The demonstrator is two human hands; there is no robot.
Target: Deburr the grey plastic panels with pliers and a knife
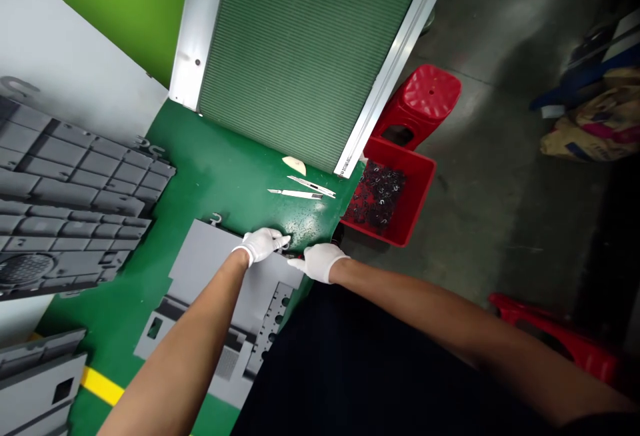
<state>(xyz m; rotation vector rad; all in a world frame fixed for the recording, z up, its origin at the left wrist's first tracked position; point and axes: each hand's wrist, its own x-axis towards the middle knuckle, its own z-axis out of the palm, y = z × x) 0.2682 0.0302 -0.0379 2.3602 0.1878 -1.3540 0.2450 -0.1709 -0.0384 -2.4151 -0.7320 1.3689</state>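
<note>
A grey moulded plastic panel lies on the green work surface in front of me. My left hand, in a white glove, is at the panel's far edge, thumb and finger closed at a small grey hook-shaped tab. Just right of it, my gloved right hand is closed close to the same edge. A small dark and red bit shows at its fingertips, too small to name. Another grey hook-shaped tab sticks out from the panel's edge farther left.
Two slim white-handled knives and a pale curved piece lie before the green ribbed conveyor belt. Dark crumbs dot the surface. Right stands a red bin of dark hook-shaped scraps, beside a red stool. Grey panels stack left.
</note>
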